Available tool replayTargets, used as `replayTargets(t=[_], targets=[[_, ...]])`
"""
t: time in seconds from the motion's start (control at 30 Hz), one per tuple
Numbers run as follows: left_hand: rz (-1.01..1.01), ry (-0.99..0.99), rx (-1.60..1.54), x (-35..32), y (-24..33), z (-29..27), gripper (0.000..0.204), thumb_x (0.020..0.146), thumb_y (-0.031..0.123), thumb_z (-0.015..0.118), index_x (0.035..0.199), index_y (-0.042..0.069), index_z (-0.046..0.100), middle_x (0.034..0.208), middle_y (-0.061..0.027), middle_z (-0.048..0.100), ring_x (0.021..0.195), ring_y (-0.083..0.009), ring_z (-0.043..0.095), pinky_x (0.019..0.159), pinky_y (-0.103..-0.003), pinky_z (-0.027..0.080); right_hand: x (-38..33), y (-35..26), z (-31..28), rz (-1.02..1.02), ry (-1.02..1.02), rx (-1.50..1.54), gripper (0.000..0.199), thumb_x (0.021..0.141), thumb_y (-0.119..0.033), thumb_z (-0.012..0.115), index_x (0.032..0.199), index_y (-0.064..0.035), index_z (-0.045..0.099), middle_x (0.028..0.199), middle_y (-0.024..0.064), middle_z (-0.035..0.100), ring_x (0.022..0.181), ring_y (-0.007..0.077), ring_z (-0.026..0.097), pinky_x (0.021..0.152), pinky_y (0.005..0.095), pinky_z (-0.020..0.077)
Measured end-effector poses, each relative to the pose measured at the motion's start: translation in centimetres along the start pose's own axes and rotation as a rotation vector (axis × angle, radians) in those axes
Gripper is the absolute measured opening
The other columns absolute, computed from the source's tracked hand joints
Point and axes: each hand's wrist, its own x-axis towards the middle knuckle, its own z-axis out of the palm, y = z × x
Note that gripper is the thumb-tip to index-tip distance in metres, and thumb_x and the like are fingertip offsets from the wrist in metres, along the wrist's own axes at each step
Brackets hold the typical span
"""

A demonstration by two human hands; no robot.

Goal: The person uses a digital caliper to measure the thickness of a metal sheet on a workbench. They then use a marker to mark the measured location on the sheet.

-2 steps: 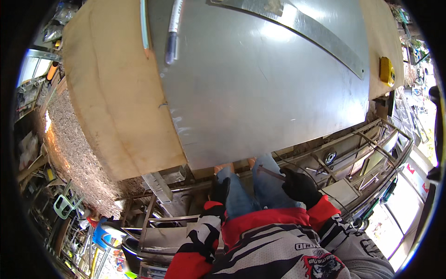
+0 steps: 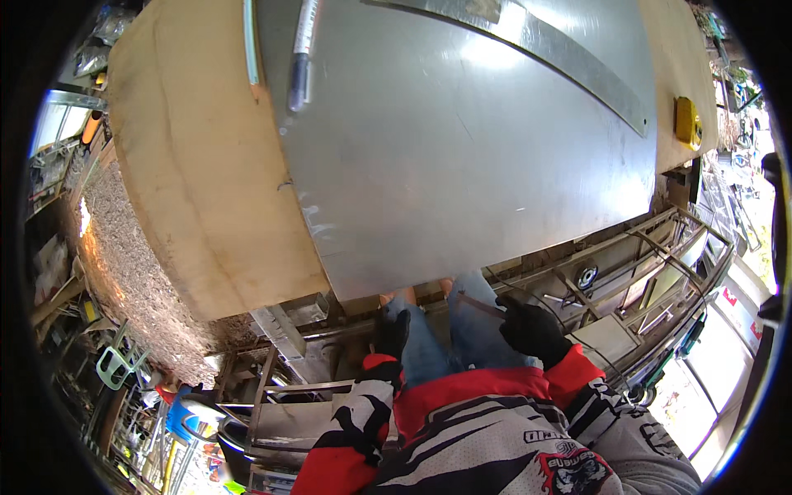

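My right hand (image 2: 532, 332), in a black glove, is closed around one end of a thin brownish strip (image 2: 481, 305). The strip points left across my right thigh, and its exact kind cannot be made out. By my left thigh hangs my left hand (image 2: 391, 333), also gloved in black; its dark fingers blend together, and I see nothing in it. Beyond both hands lies a large grey metal sheet (image 2: 412, 181). A steel ruler (image 2: 569, 62) rests slantwise on it. A marker (image 2: 302, 66) and a light-blue pencil (image 2: 251, 49) lie near the sheet's left edge.
The sheet sits on a tan wooden board (image 2: 190, 181), its front corner jutting toward my legs. A yellow tape measure (image 2: 688, 124) is at the far right. Beneath the board's right side runs a metal frame (image 2: 635, 239). A green plastic seat (image 2: 115, 363) stands at the left.
My left hand has risen slightly beside my thigh. The marker, pencil and ruler appear a little further left as the view shifts. My right hand keeps the strip.
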Motion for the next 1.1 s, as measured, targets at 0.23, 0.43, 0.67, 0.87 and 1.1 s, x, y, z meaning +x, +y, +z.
replayTargets(t=[0.23, 0.43, 0.67, 0.87, 1.1], targets=[[0.417, -0.050, -0.162, 2.6, 8.9, -2.1, 0.043, 0.097, 0.034, 0.064, 0.120, -0.003, 0.064, 0.110, -0.0234, 0.070, 0.105, -0.0379, 0.066, 0.088, -0.044, 0.052, 1.0, -0.8, 0.3, -0.083, 0.100, 0.063, 0.051, 0.083, -0.026, 0.068, 0.132, -0.0143, 0.057, 0.086, 0.0166, 0.072, 0.076, 0.0387, 0.071, 0.067, 0.0530, 0.0552], [0.039, -0.600, -0.677, -0.7, 15.8, -5.7, 0.032, 0.102, 0.033, 0.059, 0.108, 0.002, 0.065, 0.094, -0.0079, 0.070, 0.078, -0.0150, 0.066, 0.068, -0.031, 0.051, 0.1, -1.2, -0.9, -0.104, 0.018, 0.146, 0.051, 0.085, -0.024, 0.070, 0.133, -0.0128, 0.057, 0.090, 0.0182, 0.073, 0.082, 0.0381, 0.071, 0.072, 0.0477, 0.0568], [0.084, -0.675, -0.865, -8.1, 22.6, -13.6, 0.015, 0.099, 0.021, 0.059, 0.097, 0.006, 0.064, 0.079, -0.0043, 0.066, 0.064, -0.0121, 0.061, 0.054, -0.027, 0.049, -2.8, -2.6, -8.1, -0.411, 0.013, 0.351, 0.048, 0.088, -0.031, 0.072, 0.127, -0.0059, 0.062, 0.089, 0.0201, 0.073, 0.081, 0.0346, 0.073, 0.073, 0.0437, 0.0564], [0.377, -0.346, -0.879, -14.1, 25.7, -19.6, 0.021, 0.102, 0.021, 0.059, 0.094, 0.003, 0.064, 0.072, -0.0033, 0.062, 0.057, -0.0110, 0.057, 0.053, -0.025, 0.046, -6.0, -5.3, -13.6, -0.441, 0.029, 0.378, 0.038, 0.089, -0.032, 0.074, 0.113, -0.0029, 0.068, 0.083, 0.0150, 0.073, 0.070, 0.0245, 0.072, 0.066, 0.0358, 0.0557], [0.597, -0.198, -0.906, -16.1, 28.5, -21.1, 0.020, 0.103, 0.018, 0.058, 0.092, 0.002, 0.063, 0.072, -0.0047, 0.062, 0.062, -0.0132, 0.058, 0.059, -0.028, 0.047, -8.1, -7.7, -17.4, -0.395, -0.012, 0.579, 0.030, 0.098, -0.031, 0.065, 0.093, -0.0016, 0.064, 0.071, 0.0082, 0.066, 0.054, 0.0120, 0.063, 0.051, 0.0295, 0.0496]])
